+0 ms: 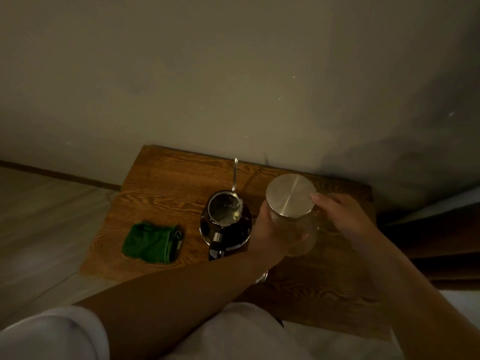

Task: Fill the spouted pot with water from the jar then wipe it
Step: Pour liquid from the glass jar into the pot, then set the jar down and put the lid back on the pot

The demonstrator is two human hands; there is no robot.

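A dark spouted pot (225,222) stands open-topped in the middle of a small wooden table (166,188), its thin metal spout (235,175) pointing away toward the wall. Just right of it is a clear glass jar (302,237) with a round silver lid (291,194) on top. My left hand (270,235) wraps the jar's body from the left. My right hand (337,216) touches the lid's right edge with its fingertips. A folded green cloth (152,242) lies on the table to the left of the pot.
The table stands against a plain wall (233,74). Pale floor (39,216) lies to the left. Dark wooden furniture (428,242) is at the right. A small shiny metal object (261,277) shows under my left wrist.
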